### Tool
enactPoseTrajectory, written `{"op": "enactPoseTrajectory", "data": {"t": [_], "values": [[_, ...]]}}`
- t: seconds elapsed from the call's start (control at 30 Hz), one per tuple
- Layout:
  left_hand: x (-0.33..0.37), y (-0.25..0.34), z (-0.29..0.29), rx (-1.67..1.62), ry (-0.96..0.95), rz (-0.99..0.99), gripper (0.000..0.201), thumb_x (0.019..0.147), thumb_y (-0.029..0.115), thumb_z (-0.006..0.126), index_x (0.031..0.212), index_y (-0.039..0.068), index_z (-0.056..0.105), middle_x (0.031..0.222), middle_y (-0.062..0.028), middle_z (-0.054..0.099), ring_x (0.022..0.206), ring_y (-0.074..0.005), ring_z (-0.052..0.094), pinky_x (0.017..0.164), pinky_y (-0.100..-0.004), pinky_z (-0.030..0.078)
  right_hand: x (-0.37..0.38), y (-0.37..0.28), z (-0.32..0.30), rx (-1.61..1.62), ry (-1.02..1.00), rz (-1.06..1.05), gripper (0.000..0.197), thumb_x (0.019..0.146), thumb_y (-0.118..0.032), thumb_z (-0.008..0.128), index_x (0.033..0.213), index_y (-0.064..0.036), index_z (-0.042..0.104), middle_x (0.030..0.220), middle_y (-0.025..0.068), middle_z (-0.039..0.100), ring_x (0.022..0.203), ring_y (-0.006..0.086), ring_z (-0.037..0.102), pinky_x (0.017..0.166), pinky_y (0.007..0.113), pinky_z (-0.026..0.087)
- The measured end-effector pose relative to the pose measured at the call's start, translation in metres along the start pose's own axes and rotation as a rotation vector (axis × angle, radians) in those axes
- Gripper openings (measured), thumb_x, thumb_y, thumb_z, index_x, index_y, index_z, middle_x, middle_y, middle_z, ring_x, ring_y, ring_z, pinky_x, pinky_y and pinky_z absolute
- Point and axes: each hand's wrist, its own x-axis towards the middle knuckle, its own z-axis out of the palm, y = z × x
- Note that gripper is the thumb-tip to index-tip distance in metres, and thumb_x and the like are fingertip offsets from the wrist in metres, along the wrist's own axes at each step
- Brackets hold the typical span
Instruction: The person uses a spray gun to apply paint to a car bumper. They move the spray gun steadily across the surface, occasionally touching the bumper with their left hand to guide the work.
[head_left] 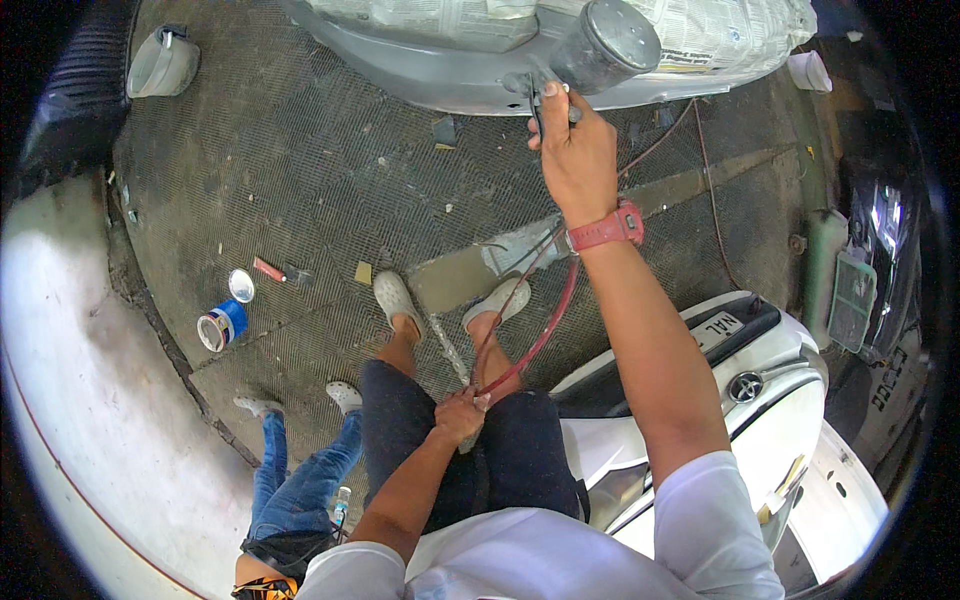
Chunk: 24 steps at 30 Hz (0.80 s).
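1. Your right hand [575,150] is wrapped around the grip of a spray gun [590,55], held out over the grey car panel [440,85].
2. The gun has a dark, round, dusty cup on top.
3. Your left hand [460,412] is closed around the red hose [545,330] at your waist.

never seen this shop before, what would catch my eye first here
The raised right hand, with a red wristband, grips a spray gun with a dark cup at top centre, against a grey car panel masked with newspaper. The left hand holds a red hose low in the middle. At left, an open blue can lies on the mesh floor.
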Motion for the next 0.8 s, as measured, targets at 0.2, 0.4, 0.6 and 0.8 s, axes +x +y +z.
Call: {"op": "enactPoseTrajectory", "data": {"t": [0.2, 0.4, 0.6, 0.8], "values": [[0.002, -0.048, -0.020, 0.000, -0.185, 0.001, 0.067, 0.117, 0.059, 0.033, 0.156, 0.010, 0.056, 0.153, -0.0214, 0.063, 0.144, -0.0437, 0.058, 0.121, -0.0557, 0.046, -0.010, 0.000, 0.016, 0.130, -0.001, 0.230, 0.065, 0.117, -0.052, 0.049, 0.111, 0.0054, 0.077, 0.081, 0.0135, 0.080, 0.061, 0.0181, 0.074, 0.055, 0.036, 0.055], [0.012, -0.083, -0.064, 0.026, -0.214, 0.073, 0.070, 0.116, 0.062, 0.035, 0.162, 0.012, 0.052, 0.147, -0.0187, 0.069, 0.140, -0.0412, 0.063, 0.119, -0.0544, 0.048, -0.017, 0.031, -0.028, -0.006, 0.342, 0.235, 0.066, 0.119, -0.052, 0.044, 0.108, 0.0057, 0.075, 0.082, 0.0125, 0.079, 0.057, 0.0165, 0.070, 0.046, 0.031, 0.051], [0.035, -0.088, -0.087, 0.006, -0.133, 0.189, 0.068, 0.114, 0.065, 0.037, 0.141, 0.010, 0.068, 0.129, -0.0237, 0.076, 0.121, -0.0473, 0.072, 0.105, -0.0597, 0.056, -0.025, 0.063, -0.061, -0.102, 0.479, 0.164, 0.063, 0.119, -0.052, 0.046, 0.112, 0.0054, 0.071, 0.086, 0.0133, 0.080, 0.059, 0.0178, 0.071, 0.047, 0.031, 0.052], [0.058, -0.106, -0.111, 0.150, -0.123, 0.272, 0.064, 0.113, 0.063, 0.045, 0.118, 0.008, 0.077, 0.106, -0.0230, 0.080, 0.104, -0.0455, 0.077, 0.093, -0.0596, 0.058, -0.039, 0.081, -0.038, -0.020, 0.377, 0.130, 0.061, 0.119, -0.052, 0.047, 0.113, 0.0040, 0.071, 0.087, 0.0115, 0.080, 0.059, 0.0145, 0.070, 0.047, 0.029, 0.050]]}}
